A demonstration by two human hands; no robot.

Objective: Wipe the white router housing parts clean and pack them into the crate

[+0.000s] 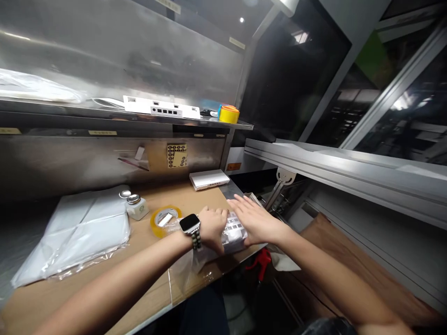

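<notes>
Near the table's right edge lies a clear plastic bag with whitish-grey pieces marked by dark patches inside; what they are I cannot make out. Curled over the bag's left side is my left hand, with a watch and beaded bracelet at the wrist. My right hand rests against the right side, its fingers stretched out. Loose clear film spreads from the bag under my left wrist toward the front edge. Left of that wrist lies a roll of yellow tape.
A flat white box-shaped device sits behind my hands. To the left are a small dispenser bottle and a stack of bagged white sheets. The shelf above holds a white casing and yellow tape rolls. A red air gun hangs below.
</notes>
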